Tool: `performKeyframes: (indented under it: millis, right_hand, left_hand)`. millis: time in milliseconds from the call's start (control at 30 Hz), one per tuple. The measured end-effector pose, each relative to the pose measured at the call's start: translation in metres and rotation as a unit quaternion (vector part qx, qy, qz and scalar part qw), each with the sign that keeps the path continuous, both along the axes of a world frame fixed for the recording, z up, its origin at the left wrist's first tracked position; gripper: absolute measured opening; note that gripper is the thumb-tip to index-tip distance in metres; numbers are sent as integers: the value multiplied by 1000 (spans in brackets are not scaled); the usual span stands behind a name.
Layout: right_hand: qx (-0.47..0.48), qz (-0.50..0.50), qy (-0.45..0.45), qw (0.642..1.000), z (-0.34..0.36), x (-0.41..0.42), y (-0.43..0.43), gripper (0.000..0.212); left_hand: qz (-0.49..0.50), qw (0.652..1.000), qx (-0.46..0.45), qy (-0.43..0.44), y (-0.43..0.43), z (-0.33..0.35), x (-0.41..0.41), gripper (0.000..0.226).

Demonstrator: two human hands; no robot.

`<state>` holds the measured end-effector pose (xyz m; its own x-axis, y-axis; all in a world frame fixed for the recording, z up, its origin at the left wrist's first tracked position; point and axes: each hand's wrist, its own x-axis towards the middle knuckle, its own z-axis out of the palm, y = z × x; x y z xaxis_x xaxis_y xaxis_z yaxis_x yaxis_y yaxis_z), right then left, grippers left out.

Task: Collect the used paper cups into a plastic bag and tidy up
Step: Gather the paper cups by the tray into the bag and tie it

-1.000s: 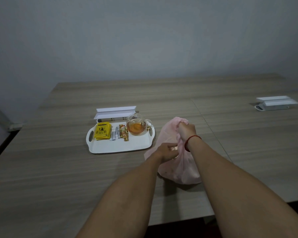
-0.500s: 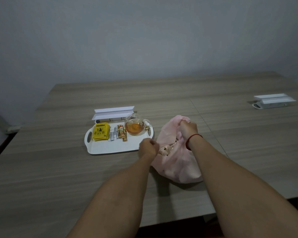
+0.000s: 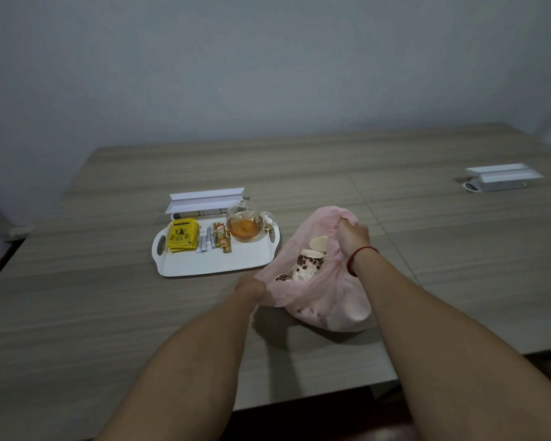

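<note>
Bag (image 3: pixel 331 310), pink, holding cups (image 3: pixel 309 265); left hand (image 3: pixel 250 289) fisted on rim at 8 o'clock, right hand (image 3: pixel 353 237) fisted at 2; tray (image 3: pixel 217 265) at 10.

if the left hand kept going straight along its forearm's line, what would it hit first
Probably the white tray: the left hand, gripping the pink plastic bag rim, points toward the tray's near right corner. Depth is unclear, so it might just skirt past it.

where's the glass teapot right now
In the head view, the glass teapot stands at the far right corner of the white tray, just left of the pink bag.
</note>
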<state>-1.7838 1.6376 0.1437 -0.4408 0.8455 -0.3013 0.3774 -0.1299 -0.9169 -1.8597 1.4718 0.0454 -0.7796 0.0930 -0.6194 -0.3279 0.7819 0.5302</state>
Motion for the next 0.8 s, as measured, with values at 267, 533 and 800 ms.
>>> performKeyframes:
  millis: [267,533,800]
  right_hand:
    - [0,32,-13,999,14,9,-1,30]
    - [31,107,20,994,54,14,-8,37]
    - [62,4,10,998,63,11,-20,48]
  left_hand:
    - [231,939,254,10,4,58,-5,36]
    - [17,983,182,32,0,145,-21,40]
    - [178,956,145,185,-62,169,-35,21]
